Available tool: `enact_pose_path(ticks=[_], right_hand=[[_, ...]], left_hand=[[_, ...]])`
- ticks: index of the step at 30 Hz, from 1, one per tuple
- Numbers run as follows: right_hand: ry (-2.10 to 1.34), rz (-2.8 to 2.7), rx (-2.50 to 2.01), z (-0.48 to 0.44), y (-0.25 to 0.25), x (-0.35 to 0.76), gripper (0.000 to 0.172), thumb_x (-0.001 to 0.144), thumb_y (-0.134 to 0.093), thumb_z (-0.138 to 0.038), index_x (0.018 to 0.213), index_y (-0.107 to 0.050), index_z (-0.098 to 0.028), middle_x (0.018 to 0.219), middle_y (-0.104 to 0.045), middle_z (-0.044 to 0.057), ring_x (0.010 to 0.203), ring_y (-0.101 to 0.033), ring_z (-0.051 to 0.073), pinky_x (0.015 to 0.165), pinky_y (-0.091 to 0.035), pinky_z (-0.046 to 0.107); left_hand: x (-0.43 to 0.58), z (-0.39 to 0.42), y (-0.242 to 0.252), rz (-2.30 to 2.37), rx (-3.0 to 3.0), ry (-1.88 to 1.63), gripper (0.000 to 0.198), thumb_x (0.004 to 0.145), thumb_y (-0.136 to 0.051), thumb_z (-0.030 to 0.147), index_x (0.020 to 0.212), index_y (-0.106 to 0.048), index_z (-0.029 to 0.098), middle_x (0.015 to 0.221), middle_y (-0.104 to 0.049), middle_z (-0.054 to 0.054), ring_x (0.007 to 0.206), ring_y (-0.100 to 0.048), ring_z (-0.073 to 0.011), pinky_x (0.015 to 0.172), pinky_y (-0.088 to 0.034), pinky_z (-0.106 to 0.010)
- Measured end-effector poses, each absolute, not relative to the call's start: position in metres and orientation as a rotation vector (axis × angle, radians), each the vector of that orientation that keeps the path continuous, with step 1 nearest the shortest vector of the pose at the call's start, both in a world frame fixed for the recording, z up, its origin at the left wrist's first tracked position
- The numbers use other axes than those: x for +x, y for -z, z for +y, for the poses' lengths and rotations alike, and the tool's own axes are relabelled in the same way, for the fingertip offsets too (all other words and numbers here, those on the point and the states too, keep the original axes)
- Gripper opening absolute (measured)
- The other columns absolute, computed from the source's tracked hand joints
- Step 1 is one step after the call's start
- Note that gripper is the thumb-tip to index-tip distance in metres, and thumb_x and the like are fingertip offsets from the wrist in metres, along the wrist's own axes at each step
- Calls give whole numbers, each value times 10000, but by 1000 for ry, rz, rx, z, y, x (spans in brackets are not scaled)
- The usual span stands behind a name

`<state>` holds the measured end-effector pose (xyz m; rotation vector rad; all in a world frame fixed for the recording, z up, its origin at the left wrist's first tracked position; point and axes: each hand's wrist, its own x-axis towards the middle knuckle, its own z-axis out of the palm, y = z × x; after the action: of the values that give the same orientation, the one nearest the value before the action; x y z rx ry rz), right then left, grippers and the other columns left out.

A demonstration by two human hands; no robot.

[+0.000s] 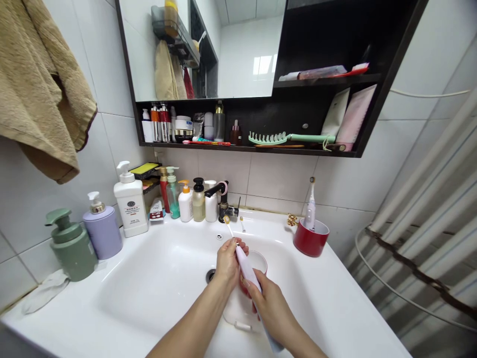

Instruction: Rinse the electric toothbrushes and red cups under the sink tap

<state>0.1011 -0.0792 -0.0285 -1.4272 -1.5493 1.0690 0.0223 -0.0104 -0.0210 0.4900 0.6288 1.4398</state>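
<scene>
Over the sink basin, my right hand (274, 304) is wrapped around the pale pink handle (246, 267) of an electric toothbrush, which slants up and away from me. My left hand (228, 259) has its fingers closed at the top of that handle, gripping the base of the white brush head (228, 226). Whether the head is fully seated cannot be seen behind the fingers. Beneath my hands a cup (262, 259) sits in the basin, mostly hidden. Another small brush head (243, 224) lies on the sink's back rim.
A black faucet (223, 199) rises behind the basin (156, 278). Several pump bottles (130, 204) line the left and back rim. On the right, a red cup (311, 239) holds another electric toothbrush (310, 206). A mirror cabinet with shelves (253, 148) overhangs the sink.
</scene>
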Motion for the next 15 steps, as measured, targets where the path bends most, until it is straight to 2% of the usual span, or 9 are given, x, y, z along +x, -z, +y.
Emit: enact_pose_path(ticks=[3, 12, 15], right_hand=[[-1223, -1519, -1403, -80, 27, 103, 236, 709, -286, -359, 756, -424, -173, 580, -424, -25, 397, -412, 68, 353, -332, 188], [-1009, -1617, -1487, -76, 30, 112, 209, 710, -292, -335, 727, -426, -175, 553, -439, -20, 384, -412, 67, 346, -321, 177], [-1121, -1560, -1454, -78, 27, 113, 216, 707, -286, -356, 721, -408, -178, 576, -436, -16, 389, -413, 67, 335, -328, 179]], left_hand=[[23, -9, 23, 642, 450, -1423, 74, 628, -462, 192, 602, -450, 124, 470, -482, 19, 465, -488, -74, 540, -392, -218], [30, -8, 22, 715, 434, -1405, 64, 640, -450, 164, 587, -452, 129, 479, -479, 14, 465, -490, -71, 554, -405, -217], [33, -8, 21, 719, 424, -1416, 60, 642, -450, 157, 590, -454, 127, 487, -479, 13, 461, -485, -67, 536, -406, -209]])
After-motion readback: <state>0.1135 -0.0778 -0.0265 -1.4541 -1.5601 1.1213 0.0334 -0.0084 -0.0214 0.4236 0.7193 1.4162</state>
